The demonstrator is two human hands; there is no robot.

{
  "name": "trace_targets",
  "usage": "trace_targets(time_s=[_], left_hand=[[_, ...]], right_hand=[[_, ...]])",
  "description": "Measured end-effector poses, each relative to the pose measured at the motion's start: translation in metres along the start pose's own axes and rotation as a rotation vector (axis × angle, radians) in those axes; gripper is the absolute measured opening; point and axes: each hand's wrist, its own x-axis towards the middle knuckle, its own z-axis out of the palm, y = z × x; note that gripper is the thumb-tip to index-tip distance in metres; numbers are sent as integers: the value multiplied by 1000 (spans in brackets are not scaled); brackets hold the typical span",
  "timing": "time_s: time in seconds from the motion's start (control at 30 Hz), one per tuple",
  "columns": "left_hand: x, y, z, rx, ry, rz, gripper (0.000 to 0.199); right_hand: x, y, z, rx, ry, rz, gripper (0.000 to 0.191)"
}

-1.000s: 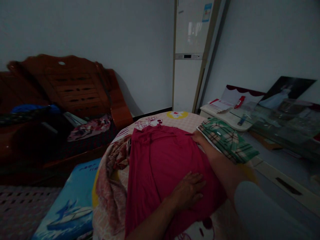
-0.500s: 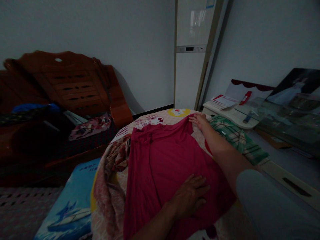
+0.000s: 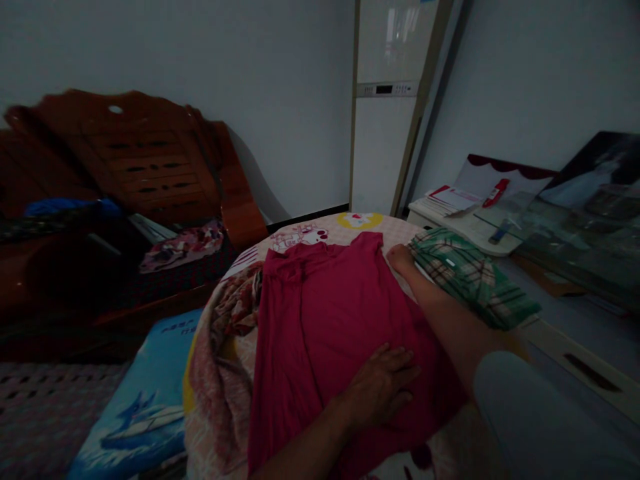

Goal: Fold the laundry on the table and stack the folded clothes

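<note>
A dark pink garment (image 3: pixel 345 300) lies spread over a round table with a patterned cloth (image 3: pixel 320 230). My left hand (image 3: pixel 383 387) rests flat on the garment's lower part, fingers apart. Beyond it, my right hand (image 3: pixel 400 259) is beside the garment's upper right edge, near the green plaid cloth (image 3: pixel 465 273); its fingers are curled or turned away, and whether they hold anything cannot be made out. The garment's left side is folded inward in a long strip.
A crumpled patterned cloth (image 3: pixel 230 373) hangs at the table's left. Further left are a blue printed box (image 3: pixel 145 393) and a wooden bench (image 3: pixel 150 167) with items. At the right stand a white cabinet (image 3: pixel 463 223) and glass shelf (image 3: pixel 565 240).
My right hand has come off the garment's upper right corner and moved slightly down beside it, its fingers no longer spread. That corner now lies flatter. My left hand stays in place.
</note>
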Motion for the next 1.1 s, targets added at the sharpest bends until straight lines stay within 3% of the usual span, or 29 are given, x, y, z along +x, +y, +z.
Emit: trace_targets(time_s=[0.3, 0.5, 0.63, 0.77, 0.9, 1.1], left_hand=[[-2, 2, -2, -39, 12, -5, 55], [-2, 3, -3, 5, 25, -28, 57], [0, 3, -5, 46, -14, -4, 58], [1, 1, -4, 86, -5, 14, 57], [4, -3, -3, 108, -3, 23, 58], [8, -2, -5, 105, 2, 5, 55]], right_hand=[[-7, -24, 11, -158, -50, -27, 28], [-2, -13, 5, -213, -47, 60, 30], [-16, -10, -4, -218, -44, 8, 35], [-52, -4, -20, -193, 21, -144, 31], [-112, 30, -33, -77, 84, -280, 29], [-219, 98, -42, 66, 283, -173, 29]])
